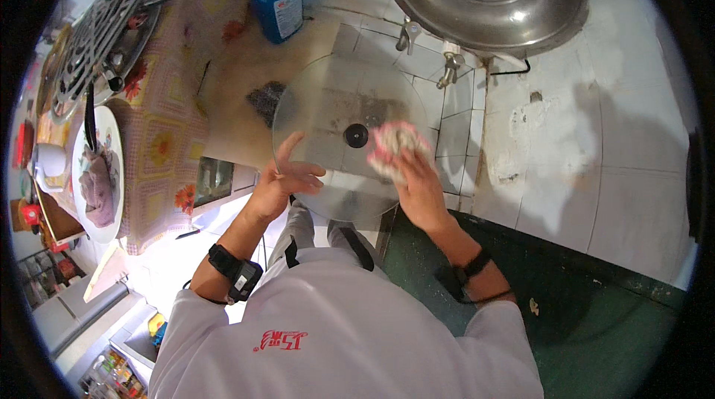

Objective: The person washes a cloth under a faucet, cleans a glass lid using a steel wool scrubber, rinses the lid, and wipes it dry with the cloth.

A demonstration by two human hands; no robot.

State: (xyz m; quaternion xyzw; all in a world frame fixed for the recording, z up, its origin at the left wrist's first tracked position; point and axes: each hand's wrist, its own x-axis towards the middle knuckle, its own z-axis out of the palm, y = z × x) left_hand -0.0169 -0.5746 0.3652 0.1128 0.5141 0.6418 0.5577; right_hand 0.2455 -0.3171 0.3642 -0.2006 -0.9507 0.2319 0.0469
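A round clear glass lid [329, 103] with a black central knob [356, 135] is held out in front of me over a tiled sink [461, 136]. My left hand [286, 178] grips the lid's near left rim, the thumb and fingers spread along the edge. A bunched pink-and-white cloth [399, 147] is in my right hand [419, 186], pressed to the right part of the glass; both are slightly blurred. Behind the lid's left edge lies a dark scouring pad [265, 100] on a tan counter [234, 75].
A blue pump bottle [277, 8] stands at the back left. Two taps [410, 36] [449, 66] and a large metal basin [486, 2] are at the back right. Left, a patterned tablecloth [162, 147] bears a white plate [116, 175] with a greyish-purple cloth [98, 189] and metal racks [100, 41].
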